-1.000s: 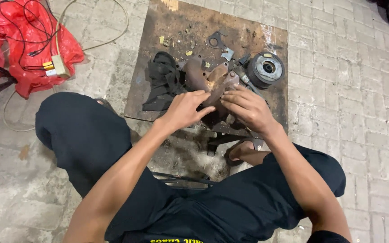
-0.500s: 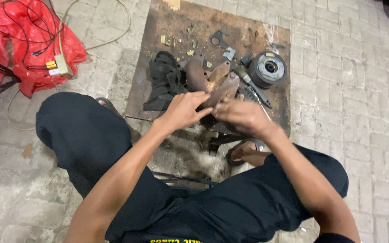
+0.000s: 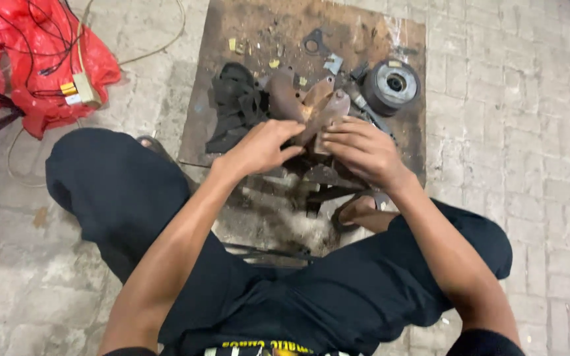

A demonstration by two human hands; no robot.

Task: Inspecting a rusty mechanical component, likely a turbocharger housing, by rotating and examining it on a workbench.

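Seated person's left hand [image 3: 262, 146] and right hand [image 3: 362, 148] both clamp a rusty metal part [image 3: 311, 109] on the floor board [image 3: 232, 26], its long axis toward one o'clock, right hand nearer.

There is a single view, from a camera on the person's head, looking steeply down and slightly forward over their own chest and bent legs. It sits close: the forearms enter from the bottom edge and the left hand [image 3: 262, 146] and right hand [image 3: 363, 150] meet just above the frame's middle. Beyond them lies a rusty metal plate [image 3: 232, 26] on the brick paving [image 3: 529, 132], reaching the top edge. With only one camera, no part of the scene is shared between views.
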